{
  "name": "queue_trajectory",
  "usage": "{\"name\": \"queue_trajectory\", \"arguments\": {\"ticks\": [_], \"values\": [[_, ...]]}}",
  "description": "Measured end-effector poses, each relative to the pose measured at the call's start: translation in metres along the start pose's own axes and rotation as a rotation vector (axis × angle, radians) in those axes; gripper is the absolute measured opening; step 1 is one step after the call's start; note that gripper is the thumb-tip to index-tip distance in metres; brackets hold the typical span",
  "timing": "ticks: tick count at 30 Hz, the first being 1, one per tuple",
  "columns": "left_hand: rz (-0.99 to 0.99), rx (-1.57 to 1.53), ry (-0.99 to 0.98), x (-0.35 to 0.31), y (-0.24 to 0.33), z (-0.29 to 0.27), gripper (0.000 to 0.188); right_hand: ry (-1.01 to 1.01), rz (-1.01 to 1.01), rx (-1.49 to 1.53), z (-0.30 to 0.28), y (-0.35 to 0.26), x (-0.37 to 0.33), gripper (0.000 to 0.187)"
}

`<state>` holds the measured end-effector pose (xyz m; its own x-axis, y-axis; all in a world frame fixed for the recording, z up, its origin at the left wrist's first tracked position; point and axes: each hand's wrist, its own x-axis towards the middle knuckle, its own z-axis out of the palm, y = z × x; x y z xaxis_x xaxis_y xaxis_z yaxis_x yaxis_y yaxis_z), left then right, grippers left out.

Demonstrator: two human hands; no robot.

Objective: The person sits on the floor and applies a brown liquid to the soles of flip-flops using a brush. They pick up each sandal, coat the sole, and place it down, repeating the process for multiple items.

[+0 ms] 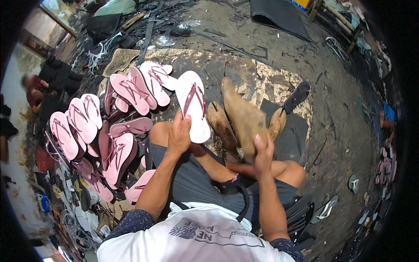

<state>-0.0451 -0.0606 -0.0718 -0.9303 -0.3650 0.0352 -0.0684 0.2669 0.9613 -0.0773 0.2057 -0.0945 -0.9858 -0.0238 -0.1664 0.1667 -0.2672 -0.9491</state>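
My left hand (pixel 179 134) is closed on the edge of a pale pink flip-flop (pixel 198 124) with maroon straps, its sole held upright in front of my lap. In my right hand (pixel 263 155) is a tan, foot-shaped last (pixel 244 115), slightly blurred, gripped at its near end and tilted with the other end pointing away. Behind it, on the mat (pixel 248 70), stand a brown foot-shaped last with a slit toe (pixel 221 124) and a similar last (pixel 277 123) further right. A dark flip-flop (pixel 297 97) sits just beyond that one.
Many pink flip-flops (pixel 120 159) lie heaped to my left, some leaning on each other. Black rubber scraps (pixel 131 41) litter the floor beyond the mat. A black sheet (pixel 279 19) lies at the far side. Loose sandals (pixel 327 207) are on the floor at right. Another person (pixel 34 94) sits far left.
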Motion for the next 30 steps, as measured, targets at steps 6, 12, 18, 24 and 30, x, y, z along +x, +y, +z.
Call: {"name": "queue_trajectory", "arguments": {"ticks": [6, 12, 18, 24, 30], "values": [[0.462, 0.269, 0.134, 0.011, 0.000, 0.012, 0.044, -0.181, -0.206, -0.327, 0.034, -0.032, -0.080, 0.061], [0.278, 0.123, -0.056, -0.032, 0.044, 0.002, 0.053, -0.122, -0.646, -0.512, 0.052, -0.040, -0.082, 0.067], [0.217, -0.393, -0.233, 0.006, 0.039, -0.050, 0.070, -0.137, -0.796, -0.507, 0.050, -0.041, -0.090, 0.066], [0.027, -0.832, -0.495, 0.056, 0.143, -0.030, 0.088, -0.127, -0.867, -0.440, 0.056, -0.044, -0.103, 0.064], [0.047, -1.064, -0.459, 0.020, 0.138, -0.006, 0.080, -0.088, -0.831, -0.403, 0.064, -0.034, -0.117, 0.068]]}}
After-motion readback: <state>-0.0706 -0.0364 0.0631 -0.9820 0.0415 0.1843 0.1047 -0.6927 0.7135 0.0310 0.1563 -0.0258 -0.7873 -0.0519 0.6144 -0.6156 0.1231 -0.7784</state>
